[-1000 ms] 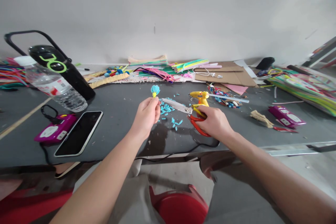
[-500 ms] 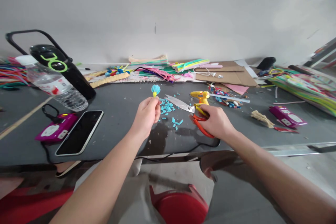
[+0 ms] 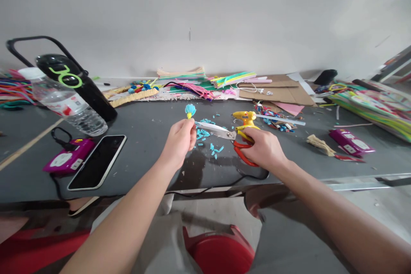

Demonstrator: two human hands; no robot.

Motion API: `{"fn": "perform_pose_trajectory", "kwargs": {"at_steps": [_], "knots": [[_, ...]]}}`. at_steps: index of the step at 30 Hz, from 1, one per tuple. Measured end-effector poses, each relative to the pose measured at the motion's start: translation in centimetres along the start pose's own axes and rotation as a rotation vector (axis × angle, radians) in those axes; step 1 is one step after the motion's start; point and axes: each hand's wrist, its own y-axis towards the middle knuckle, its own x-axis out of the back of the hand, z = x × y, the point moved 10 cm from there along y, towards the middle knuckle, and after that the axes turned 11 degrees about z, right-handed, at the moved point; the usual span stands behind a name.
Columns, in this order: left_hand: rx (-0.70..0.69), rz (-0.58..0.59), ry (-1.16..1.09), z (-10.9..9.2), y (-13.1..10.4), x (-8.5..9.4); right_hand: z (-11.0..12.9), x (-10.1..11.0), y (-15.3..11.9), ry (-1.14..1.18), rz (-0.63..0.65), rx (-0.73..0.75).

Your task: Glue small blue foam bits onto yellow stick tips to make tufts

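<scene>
Between thumb and fingers, my left hand [image 3: 180, 139] pinches a small flower [image 3: 190, 110] with a fluffy blue head and a yellow base, held upright. My right hand [image 3: 265, 147] grips scissors [image 3: 221, 132] with red and yellow handles. Their blades point left, with the tips close to my left fingers and below the flower head; whether they touch is unclear. Under the blades, cut blue bits [image 3: 203, 133] lie scattered on the dark table [image 3: 154, 145]. Just behind my right hand is a yellow glue gun [image 3: 245, 116] with a long clear glue stick.
At left stand a water bottle [image 3: 69, 105] and a black flask [image 3: 81, 90], near a phone [image 3: 98, 162] and a purple box [image 3: 69, 157]. Another purple box [image 3: 351, 142] lies at right. Bundles of coloured pipe cleaners [image 3: 234, 79] and cardboard [image 3: 279, 92] line the back.
The scissors have moved left and turned more level, their tips now near my left fingers. The blades look closer together. My left hand and the flower have stayed in place.
</scene>
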Motion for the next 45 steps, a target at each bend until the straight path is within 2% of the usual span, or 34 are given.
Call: {"fn": "perform_pose_trajectory", "kwargs": {"at_steps": [16,24,34,39,45], "knots": [[0.008,0.041,0.002,-0.1,-0.1,-0.4,-0.5,-0.2,0.2,0.011,0.024,-0.025],[0.002,0.051,0.046,-0.4,-0.1,-0.5,-1.2,-1.0,0.3,0.094,0.081,-0.046],[-0.005,0.067,0.049,-0.3,0.0,-0.5,-1.0,-2.1,0.4,0.272,0.211,-0.055],[0.02,0.066,-0.002,0.0,0.0,-0.4,-0.9,-1.9,0.3,0.336,0.198,-0.023],[0.006,0.058,0.004,0.0,0.0,-0.4,-0.8,-2.2,0.1,0.29,0.204,-0.029]]}}
